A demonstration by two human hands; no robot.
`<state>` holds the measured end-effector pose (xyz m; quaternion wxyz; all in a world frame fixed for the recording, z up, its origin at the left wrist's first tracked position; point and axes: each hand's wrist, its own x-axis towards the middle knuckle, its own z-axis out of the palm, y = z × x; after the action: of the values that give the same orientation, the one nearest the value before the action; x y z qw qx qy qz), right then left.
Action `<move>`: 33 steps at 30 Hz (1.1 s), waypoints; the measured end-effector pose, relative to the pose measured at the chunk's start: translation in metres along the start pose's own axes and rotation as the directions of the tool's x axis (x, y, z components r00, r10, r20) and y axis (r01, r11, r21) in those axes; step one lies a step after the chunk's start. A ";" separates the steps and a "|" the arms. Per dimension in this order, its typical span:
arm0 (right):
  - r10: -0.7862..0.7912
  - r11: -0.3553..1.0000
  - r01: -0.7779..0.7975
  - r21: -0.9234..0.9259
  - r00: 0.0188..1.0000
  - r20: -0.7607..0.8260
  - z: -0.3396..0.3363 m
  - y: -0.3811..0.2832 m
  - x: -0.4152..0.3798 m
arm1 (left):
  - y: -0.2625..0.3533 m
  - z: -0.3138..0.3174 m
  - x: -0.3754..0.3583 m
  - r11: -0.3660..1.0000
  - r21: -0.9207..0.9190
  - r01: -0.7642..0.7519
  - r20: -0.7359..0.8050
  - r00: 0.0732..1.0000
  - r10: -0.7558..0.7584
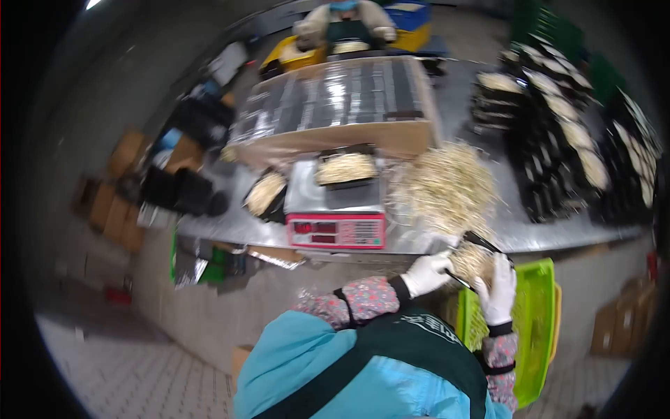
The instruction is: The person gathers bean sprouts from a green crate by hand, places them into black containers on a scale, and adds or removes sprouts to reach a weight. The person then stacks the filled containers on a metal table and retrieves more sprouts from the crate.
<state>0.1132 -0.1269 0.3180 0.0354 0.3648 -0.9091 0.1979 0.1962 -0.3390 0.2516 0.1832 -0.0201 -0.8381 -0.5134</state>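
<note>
My left hand (427, 274), in a white glove, is closed on the near left edge of a small black tray (477, 239). Pale thin strands (471, 261), like bean sprouts or enoki, fill this tray. My right hand (498, 292), also gloved, grips its right side, with the fingers along the strands and the thumb at the near edge. The tray is tilted at the table's front edge. Just beyond it lies a loose heap of the same strands (450, 185). A filled black tray (347, 169) sits on a scale (336, 230) with a red front.
Another filled tray (266, 194) lies left of the scale. Behind is a cardboard box (335, 136) of stacked black trays. Filled trays (558, 112) are piled at the right. A green crate (534, 335) stands below my right hand. A co-worker (347, 28) is across the table.
</note>
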 end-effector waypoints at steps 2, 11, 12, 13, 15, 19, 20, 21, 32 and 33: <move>-0.204 0.969 0.206 0.136 0.979 -0.026 -0.011 -0.030 0.030 | 0.006 -0.024 -0.011 0.994 0.065 -0.085 -0.098 0.991 0.092; -0.828 0.556 0.748 0.361 0.536 0.165 0.014 -0.189 0.119 | 0.040 -0.168 -0.109 0.969 0.075 0.237 -0.335 0.921 -0.199; -0.838 0.539 0.759 0.365 0.525 0.147 0.010 -0.214 0.124 | 0.048 -0.185 -0.120 0.960 0.042 0.277 -0.415 0.879 -0.235; -0.853 0.512 0.770 0.381 0.509 0.118 0.009 -0.233 0.131 | 0.050 -0.201 -0.133 0.961 0.063 0.270 -0.511 0.835 -0.202; -0.861 0.443 0.778 0.444 0.508 -0.032 0.005 -0.265 0.142 | 0.045 -0.234 -0.166 0.946 0.099 0.310 -0.688 0.707 -0.160; -0.802 0.421 0.715 0.558 0.581 -0.140 0.011 -0.298 0.150 | 0.033 -0.312 -0.242 0.880 0.086 0.467 -0.919 0.379 -0.111; -0.790 0.428 0.699 0.572 0.597 -0.138 0.015 -0.303 0.151 | 0.026 -0.329 -0.260 0.877 0.058 0.477 -0.949 0.300 -0.100; -0.791 0.429 0.700 0.571 0.596 -0.137 0.021 -0.305 0.151 | 0.001 -0.345 -0.281 0.893 0.063 0.446 -0.976 0.215 -0.038; -0.670 0.659 0.551 0.512 0.740 0.066 0.071 -0.305 0.134 | -0.180 -0.420 -0.337 0.618 -0.205 0.759 -0.897 0.106 -0.428; -0.623 0.684 0.498 0.532 0.779 0.072 0.076 -0.295 0.129 | -0.173 -0.421 -0.332 0.665 -0.131 0.735 -0.939 0.122 -0.321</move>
<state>0.2243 -0.4332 0.3735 -0.1116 0.6456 -0.6689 0.3512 0.5880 -0.7347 0.1661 0.4137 0.6091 -0.6099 -0.2932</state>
